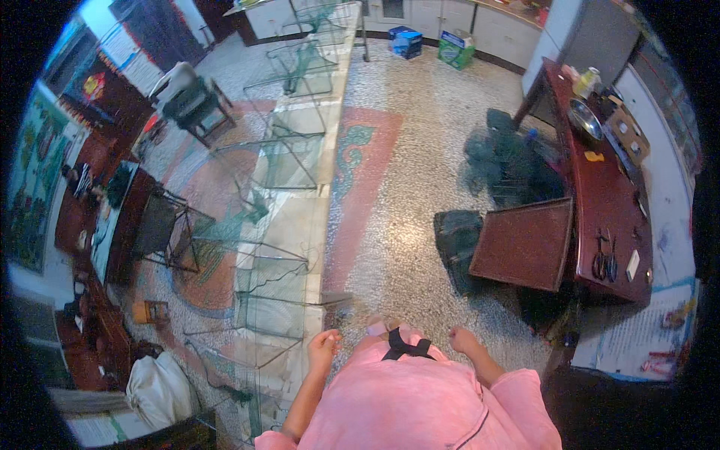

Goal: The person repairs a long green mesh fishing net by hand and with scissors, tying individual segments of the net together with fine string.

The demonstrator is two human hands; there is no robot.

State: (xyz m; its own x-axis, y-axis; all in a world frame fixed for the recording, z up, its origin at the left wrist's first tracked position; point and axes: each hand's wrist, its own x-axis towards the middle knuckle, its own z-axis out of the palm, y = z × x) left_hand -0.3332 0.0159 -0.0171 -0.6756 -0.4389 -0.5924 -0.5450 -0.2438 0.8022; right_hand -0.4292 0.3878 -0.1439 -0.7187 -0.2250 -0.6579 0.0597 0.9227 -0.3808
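Note:
My left hand (324, 348) is raised in front of my body at the left, its fingers curled in with nothing visible in them. It is nearest to a long green mesh net trap (274, 300) with thin dark metal frames, which runs away from me along a pale strip (319, 217). A gap shows between hand and net. My right hand (463, 341) hangs at my right side over the pebbled floor, fingers loosely curled. It touches nothing that I can see. A black tie or strap (405, 346) lies across the front of my pink garment.
To the right, a dark red table (600, 202) holds scissors (604, 259) and a metal bowl (585, 120). Dark green netting (502, 165) is heaped beside a brown stool (523, 244). A chair (193, 105), a white sack (161, 390) and two boxes (456, 51) stand around.

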